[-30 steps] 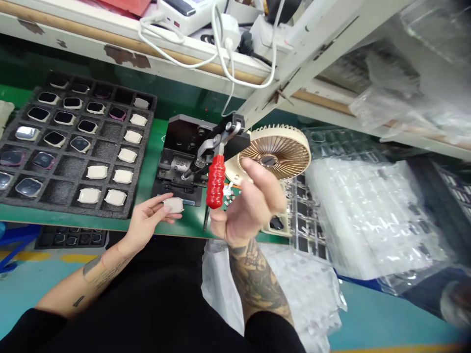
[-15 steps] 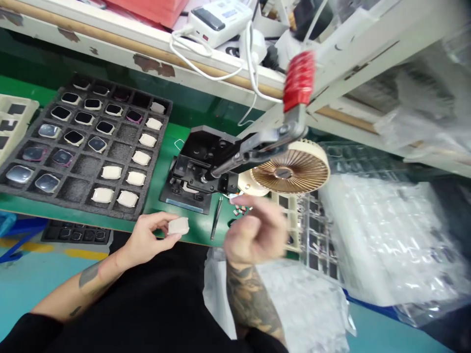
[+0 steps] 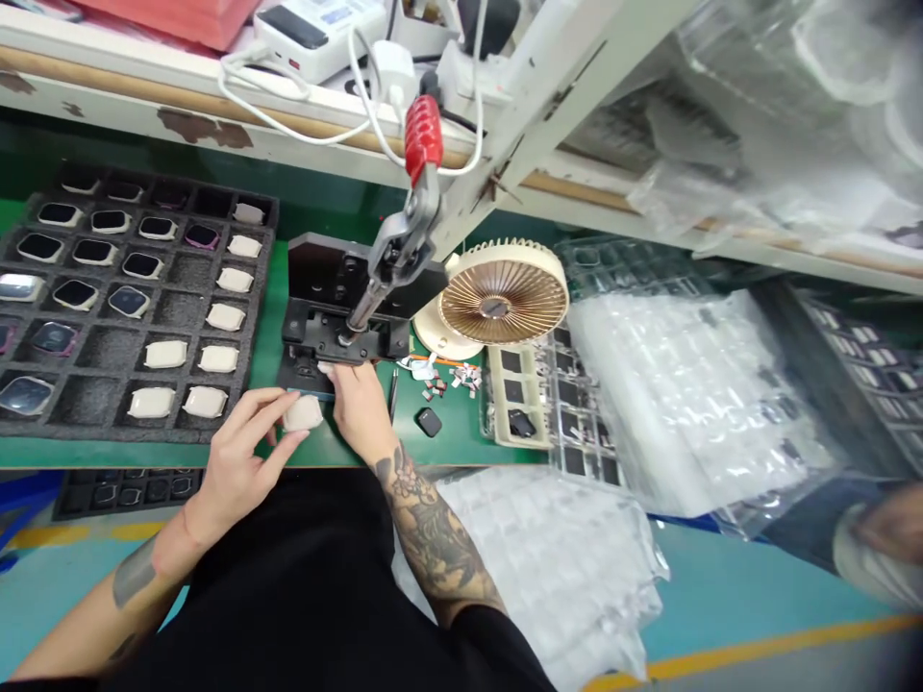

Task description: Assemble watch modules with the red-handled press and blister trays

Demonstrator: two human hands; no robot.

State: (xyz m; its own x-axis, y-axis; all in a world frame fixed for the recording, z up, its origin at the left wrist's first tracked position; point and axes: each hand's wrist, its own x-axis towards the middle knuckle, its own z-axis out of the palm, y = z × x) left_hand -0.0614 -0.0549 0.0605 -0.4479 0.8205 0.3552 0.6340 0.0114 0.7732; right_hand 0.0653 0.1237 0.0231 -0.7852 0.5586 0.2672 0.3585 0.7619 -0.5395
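My left hand (image 3: 245,444) pinches a cream-white watch case (image 3: 303,413) between thumb and fingers, just in front of the press. My right hand (image 3: 362,408) reaches in under the head of the black toggle press (image 3: 346,322), fingers bent together and their tips mostly hidden. A small white piece (image 3: 326,368) shows beside those fingertips in the press; what they grip is unclear. The press's red lever handle (image 3: 422,136) stands raised. To the left, a grey foam tray (image 3: 108,360) carries white watch cases (image 3: 165,354) and dark-screened watches (image 3: 93,252).
Tweezers (image 3: 393,394), a black square piece (image 3: 428,422) and small scattered parts (image 3: 461,378) lie right of the press. Behind them stands a cream fan (image 3: 503,293). Plastic-wrapped trays (image 3: 663,404) cover the right side. Another person's hand (image 3: 890,529) shows at the right edge.
My right hand has moved left from beside the tweezers to under the press head. My left hand still holds the white watch case, near the press. The camera view has shifted right.
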